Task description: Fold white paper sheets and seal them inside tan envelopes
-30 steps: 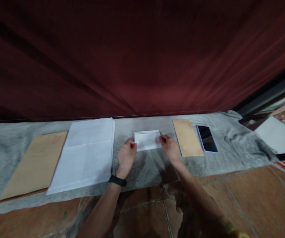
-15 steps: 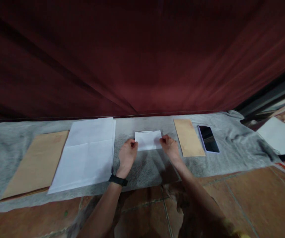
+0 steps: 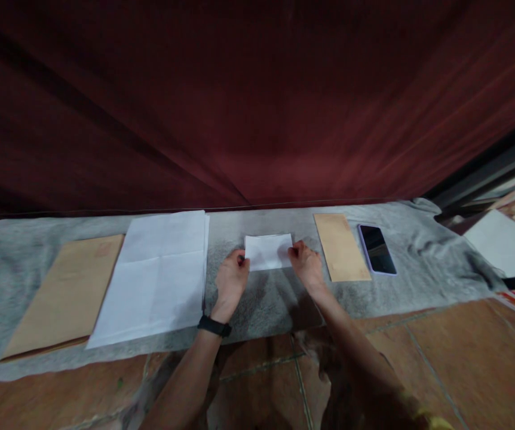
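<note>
Between my hands is a small folded sheet of white paper [image 3: 269, 252], long side across, just over the grey cloth. My left hand [image 3: 233, 275], with a black band on its wrist, pinches the paper's left edge. At the opposite short edge, my right hand [image 3: 306, 264] is closed on it with thumb and fingers. Right of my right hand lies a brown envelope [image 3: 342, 248]. To the left of my left hand is a stack of large white paper sheets [image 3: 154, 280], creased across the middle.
Larger brown envelopes [image 3: 67, 286] lie at the far left, beside the white sheets. A phone [image 3: 377, 251] with a purple edge rests right of the small envelope. Grey cloth [image 3: 437, 257] covers the surface, a dark red curtain [image 3: 257, 119] hangs behind, and floor tiles [image 3: 477, 352] show in front.
Both hands keep their hold on the small folded paper, which has hardly moved. The whole view has shifted very slightly.
</note>
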A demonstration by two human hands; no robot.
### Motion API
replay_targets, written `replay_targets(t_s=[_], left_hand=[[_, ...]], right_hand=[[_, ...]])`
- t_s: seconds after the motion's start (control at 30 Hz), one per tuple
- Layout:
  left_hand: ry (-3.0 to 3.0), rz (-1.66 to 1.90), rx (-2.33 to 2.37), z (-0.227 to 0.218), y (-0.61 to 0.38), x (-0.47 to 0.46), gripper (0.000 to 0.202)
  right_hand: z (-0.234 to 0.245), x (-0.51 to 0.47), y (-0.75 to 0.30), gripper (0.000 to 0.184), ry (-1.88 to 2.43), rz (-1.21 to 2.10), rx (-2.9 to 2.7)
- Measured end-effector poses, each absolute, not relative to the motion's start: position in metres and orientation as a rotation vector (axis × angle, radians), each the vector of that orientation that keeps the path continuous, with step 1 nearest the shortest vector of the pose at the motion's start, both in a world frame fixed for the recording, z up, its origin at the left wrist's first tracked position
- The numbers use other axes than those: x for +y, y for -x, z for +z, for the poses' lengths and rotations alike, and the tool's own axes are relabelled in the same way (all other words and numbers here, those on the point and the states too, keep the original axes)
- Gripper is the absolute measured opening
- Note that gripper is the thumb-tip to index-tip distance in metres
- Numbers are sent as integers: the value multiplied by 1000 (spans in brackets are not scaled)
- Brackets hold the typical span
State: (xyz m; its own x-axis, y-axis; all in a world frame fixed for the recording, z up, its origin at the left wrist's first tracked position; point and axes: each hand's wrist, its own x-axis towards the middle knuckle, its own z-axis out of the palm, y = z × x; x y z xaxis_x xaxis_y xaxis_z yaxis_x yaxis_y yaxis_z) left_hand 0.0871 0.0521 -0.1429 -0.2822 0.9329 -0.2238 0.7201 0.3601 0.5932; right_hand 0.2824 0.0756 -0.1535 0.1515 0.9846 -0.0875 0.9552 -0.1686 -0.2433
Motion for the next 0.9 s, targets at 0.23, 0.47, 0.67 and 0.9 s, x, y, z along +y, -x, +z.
replay_targets(t_s=[0.23, 0.47, 0.67, 0.9], left_hand=[[-1479, 491, 2165, -140, -92, 49, 29], [-1484, 468, 2178, -139, -93, 49, 29], [-1512, 456, 2194, -140, -94, 49, 31], [-1510, 454, 2218, -137, -97, 47, 37]], right_hand=[[-159, 73, -275, 24, 2265, 116, -1985], [-162, 70, -273, 24, 2136, -30, -2068], [-161, 68, -272, 24, 2145, -69, -2078], [-161, 69, -271, 30, 2178, -13, -2067]])
